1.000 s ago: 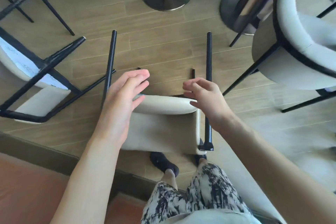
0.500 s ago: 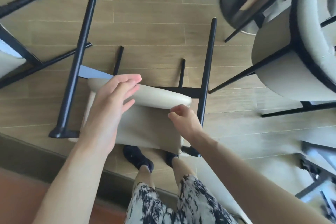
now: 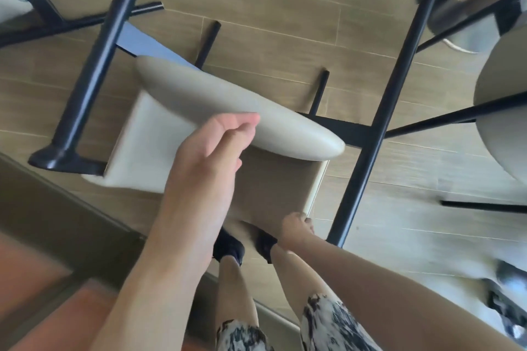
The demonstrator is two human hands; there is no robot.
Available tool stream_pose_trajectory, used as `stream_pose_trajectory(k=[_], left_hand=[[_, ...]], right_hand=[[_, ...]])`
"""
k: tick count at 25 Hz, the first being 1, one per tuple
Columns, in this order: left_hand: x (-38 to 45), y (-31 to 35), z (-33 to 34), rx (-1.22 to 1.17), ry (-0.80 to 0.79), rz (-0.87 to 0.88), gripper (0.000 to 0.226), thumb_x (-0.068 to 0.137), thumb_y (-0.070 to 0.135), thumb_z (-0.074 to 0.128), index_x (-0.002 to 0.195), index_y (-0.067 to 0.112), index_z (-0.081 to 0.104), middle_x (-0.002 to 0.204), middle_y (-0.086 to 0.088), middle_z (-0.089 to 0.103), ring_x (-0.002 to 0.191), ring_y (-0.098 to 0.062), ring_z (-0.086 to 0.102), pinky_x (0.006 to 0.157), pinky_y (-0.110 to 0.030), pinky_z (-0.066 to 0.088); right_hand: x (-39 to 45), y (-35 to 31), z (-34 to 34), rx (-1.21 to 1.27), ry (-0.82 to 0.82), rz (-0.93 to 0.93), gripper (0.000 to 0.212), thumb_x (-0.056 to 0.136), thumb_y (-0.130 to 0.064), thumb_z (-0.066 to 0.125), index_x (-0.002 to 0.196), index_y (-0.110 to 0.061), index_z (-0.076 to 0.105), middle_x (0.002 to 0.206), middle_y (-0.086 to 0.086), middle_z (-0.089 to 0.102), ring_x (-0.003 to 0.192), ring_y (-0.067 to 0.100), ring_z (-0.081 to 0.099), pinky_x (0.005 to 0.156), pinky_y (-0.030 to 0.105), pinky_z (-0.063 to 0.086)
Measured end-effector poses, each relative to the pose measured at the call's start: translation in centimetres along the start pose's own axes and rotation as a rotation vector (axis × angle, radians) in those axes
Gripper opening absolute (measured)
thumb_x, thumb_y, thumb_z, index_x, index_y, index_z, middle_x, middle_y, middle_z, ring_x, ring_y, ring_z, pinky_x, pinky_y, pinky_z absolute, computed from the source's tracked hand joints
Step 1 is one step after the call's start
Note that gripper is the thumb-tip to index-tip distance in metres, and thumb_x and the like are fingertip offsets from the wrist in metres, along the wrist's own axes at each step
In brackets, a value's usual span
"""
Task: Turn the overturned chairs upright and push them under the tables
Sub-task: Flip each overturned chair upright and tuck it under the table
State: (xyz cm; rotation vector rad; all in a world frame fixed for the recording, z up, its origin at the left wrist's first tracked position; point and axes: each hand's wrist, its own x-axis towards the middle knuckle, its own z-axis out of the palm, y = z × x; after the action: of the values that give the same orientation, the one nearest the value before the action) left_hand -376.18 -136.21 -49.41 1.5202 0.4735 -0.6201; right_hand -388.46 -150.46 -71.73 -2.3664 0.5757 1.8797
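A beige chair [image 3: 273,179] with black legs lies on its back in front of me, its legs pointing away across the wood floor. My left hand [image 3: 211,157] rests against the near edge of the padded seat [image 3: 228,105], fingers partly bent against it. My right hand [image 3: 296,229] grips the lower right corner of the chair's backrest, close to my feet. The long black legs [image 3: 376,111] stretch out on either side of the seat.
Another overturned chair [image 3: 34,8] lies at the upper left. An upright pale chair [image 3: 502,100] stands at the right, next to a round metal table base [image 3: 456,3]. A low dark ledge [image 3: 71,225] and red floor run along the lower left.
My right hand has dropped from the seat's right end to the backrest's lower corner. My head has come closer to the chair, which now fills more of the view. My left hand stays on the seat.
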Motion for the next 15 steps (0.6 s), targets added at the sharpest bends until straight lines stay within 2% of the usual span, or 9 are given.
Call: stream_pose_trajectory(k=[2,5,7,9,12,15], left_hand=[[0.3,-1.6,0.3,-0.003,-0.019,-0.001,0.027,0.079,0.044,0.056,0.096,0.045,0.078,0.110,0.020,0.076,0.115,-0.004,0.067,0.108,-0.039,0.047],[0.4,-3.3,0.5,-0.008,-0.025,-0.014,0.026,0.078,0.043,0.057,0.092,0.047,0.078,0.108,0.018,0.077,0.116,-0.004,0.066,0.111,-0.042,0.045],[0.2,-4.1,0.6,-0.013,-0.019,-0.023,0.025,0.078,0.044,0.057,0.092,0.047,0.078,0.108,0.019,0.077,0.117,-0.004,0.066,0.111,-0.043,0.045],[-0.2,-4.5,0.7,-0.020,-0.023,-0.025,0.026,0.079,0.042,0.057,0.095,0.045,0.077,0.108,0.021,0.076,0.115,0.000,0.066,0.110,-0.040,0.044],[-0.9,-4.8,0.8,-0.008,-0.029,-0.020,0.029,0.081,0.042,0.056,0.101,0.039,0.077,0.108,0.025,0.075,0.111,0.009,0.066,0.108,-0.034,0.045],[-1.3,-4.9,0.5,-0.010,-0.034,-0.032,0.029,0.081,0.041,0.057,0.101,0.037,0.077,0.106,0.027,0.075,0.108,0.012,0.065,0.106,-0.031,0.046]], right_hand=[[1.3,-0.2,1.4,-0.105,0.030,0.072,0.078,0.097,-0.023,0.060,0.148,0.016,0.017,0.150,0.032,0.031,0.138,0.045,0.035,0.113,0.046,0.035],[2.0,-0.6,2.9,-0.155,0.067,0.152,0.070,0.101,-0.016,0.051,0.148,0.015,0.009,0.147,0.034,0.038,0.135,0.047,0.043,0.115,0.058,0.030],[2.0,-0.4,3.2,-0.234,0.081,0.177,0.067,0.100,-0.017,0.053,0.146,0.012,0.015,0.140,0.031,0.048,0.127,0.044,0.053,0.110,0.057,0.038],[1.9,0.6,3.2,-0.301,0.076,0.162,0.063,0.099,-0.022,0.054,0.146,0.007,0.024,0.139,0.022,0.051,0.125,0.037,0.056,0.104,0.047,0.046],[1.9,2.0,3.5,-0.528,0.062,0.034,0.038,0.096,-0.012,0.045,0.133,-0.006,0.053,0.128,0.007,0.061,0.115,0.025,0.063,0.088,0.033,0.052],[2.0,2.7,4.3,-0.745,0.096,-0.032,0.035,0.096,-0.001,0.044,0.127,-0.009,0.059,0.124,0.001,0.064,0.110,0.020,0.067,0.083,0.029,0.052]])
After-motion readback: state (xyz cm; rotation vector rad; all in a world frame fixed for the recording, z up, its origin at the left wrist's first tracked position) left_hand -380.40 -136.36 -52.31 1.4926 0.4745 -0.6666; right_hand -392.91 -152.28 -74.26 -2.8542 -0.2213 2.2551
